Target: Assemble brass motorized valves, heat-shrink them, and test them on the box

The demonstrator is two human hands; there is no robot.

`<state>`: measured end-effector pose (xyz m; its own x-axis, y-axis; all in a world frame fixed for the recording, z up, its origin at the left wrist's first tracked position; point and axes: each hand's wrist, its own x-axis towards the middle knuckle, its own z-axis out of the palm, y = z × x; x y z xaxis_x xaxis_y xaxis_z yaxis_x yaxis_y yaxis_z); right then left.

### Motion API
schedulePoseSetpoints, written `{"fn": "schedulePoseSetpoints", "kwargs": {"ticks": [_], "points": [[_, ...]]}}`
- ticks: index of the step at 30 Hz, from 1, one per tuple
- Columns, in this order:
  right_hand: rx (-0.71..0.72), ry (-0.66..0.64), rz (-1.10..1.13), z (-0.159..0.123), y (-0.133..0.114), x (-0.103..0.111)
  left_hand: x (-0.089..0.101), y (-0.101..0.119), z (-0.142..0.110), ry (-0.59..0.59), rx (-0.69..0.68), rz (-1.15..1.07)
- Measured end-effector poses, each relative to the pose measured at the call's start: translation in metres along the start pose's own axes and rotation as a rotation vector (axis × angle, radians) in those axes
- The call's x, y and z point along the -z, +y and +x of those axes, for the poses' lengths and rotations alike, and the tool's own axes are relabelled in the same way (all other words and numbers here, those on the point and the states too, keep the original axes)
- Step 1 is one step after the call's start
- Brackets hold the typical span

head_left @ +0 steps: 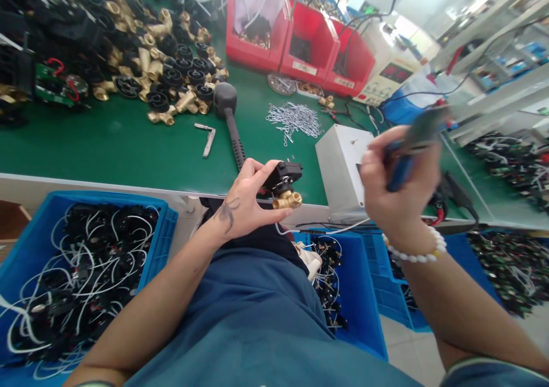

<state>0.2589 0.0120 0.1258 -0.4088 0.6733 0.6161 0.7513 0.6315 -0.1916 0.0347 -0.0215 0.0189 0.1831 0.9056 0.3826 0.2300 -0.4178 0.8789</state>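
My left hand (244,201) holds a brass valve (286,199) with a black housing on top, at the front edge of the green bench. Its fingers and thumb close around the valve from the left. Raised over the right side of the bench, my right hand (398,187) grips blue-handled pliers (400,172), blurred by motion. Below the right hand stands a light grey metal box (338,161). A black rubber mallet (225,99) lies just beyond my left hand, beside an L-shaped metal tool (209,142). Farther back is a heap of small metal clips (295,119).
Brass valves with black caps (171,75) are piled at the back left. Red bins (257,52) line the back, near a cream instrument (388,72) with a display. Blue crates (160,250) with wired black parts stand below the bench edge.
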Motion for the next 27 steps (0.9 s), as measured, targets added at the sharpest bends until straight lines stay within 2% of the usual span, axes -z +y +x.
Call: {"fn": "schedulePoseSetpoints", "kwargs": {"ticks": [2,3,4,5,8,9,10,13,14,15,18,19,20,21,23,24,25,26,27], "points": [[0.041,-0.359,-0.033,0.001,0.001,-0.001,0.0,0.0,0.0,0.004,0.01,-0.011],[0.069,-0.494,-0.041,0.002,0.001,-0.001,0.0,-0.001,0.0,0.004,0.02,-0.016],[0.079,-0.525,-0.041,0.002,0.001,0.0,0.0,-0.001,0.0,0.004,0.027,-0.018],[0.072,-0.435,-0.038,0.003,0.001,0.001,0.0,-0.001,0.0,0.002,0.029,-0.018],[-0.006,0.101,-0.03,0.001,0.001,0.002,-0.001,-0.001,0.001,-0.003,0.009,-0.002],[-0.01,0.142,-0.037,-0.001,0.002,0.001,0.0,-0.001,0.001,-0.005,0.001,0.003],[0.005,0.062,-0.048,-0.002,0.002,0.0,0.0,-0.001,0.001,-0.006,0.0,0.004],[0.083,-0.477,-0.067,-0.004,0.005,-0.003,0.0,-0.002,0.001,-0.005,0.028,-0.006],[0.079,-0.52,-0.061,-0.004,0.005,-0.002,0.0,-0.002,0.001,-0.006,0.038,-0.008],[0.054,-0.44,-0.047,-0.003,0.005,-0.002,0.0,-0.001,0.001,-0.006,0.041,-0.008],[-0.032,0.119,0.037,-0.003,0.003,-0.001,-0.001,-0.001,0.001,-0.006,0.022,0.013],[-0.034,0.193,0.05,-0.004,0.002,-0.003,-0.001,-0.001,0.002,-0.006,0.014,0.019],[-0.024,0.141,0.042,-0.005,0.002,-0.004,-0.001,-0.001,0.002,-0.005,0.008,0.018],[-0.003,-0.02,0.022,-0.007,0.003,-0.006,-0.002,-0.002,0.002,-0.003,0.005,0.012],[0.046,-0.435,-0.031,-0.007,0.004,-0.008,-0.002,-0.002,0.002,0.002,0.011,-0.007],[0.051,-0.54,-0.046,-0.007,0.005,-0.008,-0.002,-0.002,0.002,0.004,0.019,-0.013],[0.035,-0.517,-0.044,-0.005,0.006,-0.007,-0.001,-0.002,0.002,0.003,0.025,-0.014],[0.012,-0.379,-0.026,-0.004,0.006,-0.006,-0.001,-0.002,0.002,-0.002,0.027,-0.01],[-0.013,-0.174,0.001,-0.002,0.006,-0.005,-0.001,-0.001,0.002,-0.008,0.024,-0.002]]}}
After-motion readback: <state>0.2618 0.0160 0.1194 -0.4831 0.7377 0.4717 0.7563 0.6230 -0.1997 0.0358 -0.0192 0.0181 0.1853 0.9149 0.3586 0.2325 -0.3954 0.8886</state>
